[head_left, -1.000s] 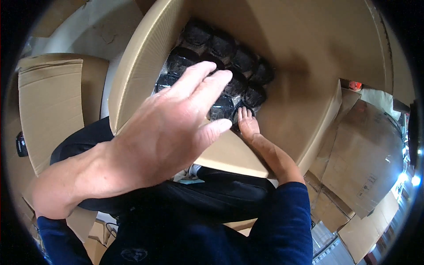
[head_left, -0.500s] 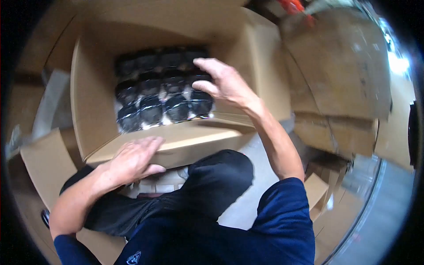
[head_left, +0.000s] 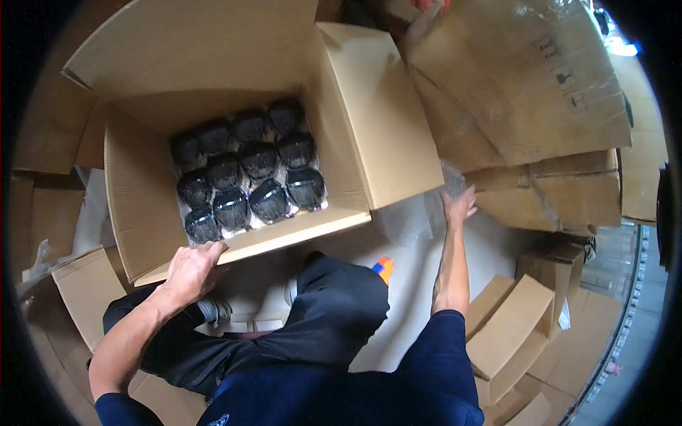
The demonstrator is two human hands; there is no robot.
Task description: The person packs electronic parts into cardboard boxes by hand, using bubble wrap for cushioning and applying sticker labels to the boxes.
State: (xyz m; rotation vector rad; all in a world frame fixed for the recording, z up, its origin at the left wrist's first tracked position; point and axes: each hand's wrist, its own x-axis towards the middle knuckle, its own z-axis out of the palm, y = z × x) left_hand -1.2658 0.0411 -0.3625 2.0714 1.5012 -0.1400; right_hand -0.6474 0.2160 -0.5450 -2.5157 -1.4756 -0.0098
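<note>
Cardboard carton holding twelve black domed packs stands at left, its near rim pinched by the left hand; at right, the right hand is at clear plastic, grip impossible to tell.

Black packs mostly hide the floor of the open carton. Right of it, whether the right hand holds clear plastic is unclear; past the carton's right flap, a red object is cut off.
</note>
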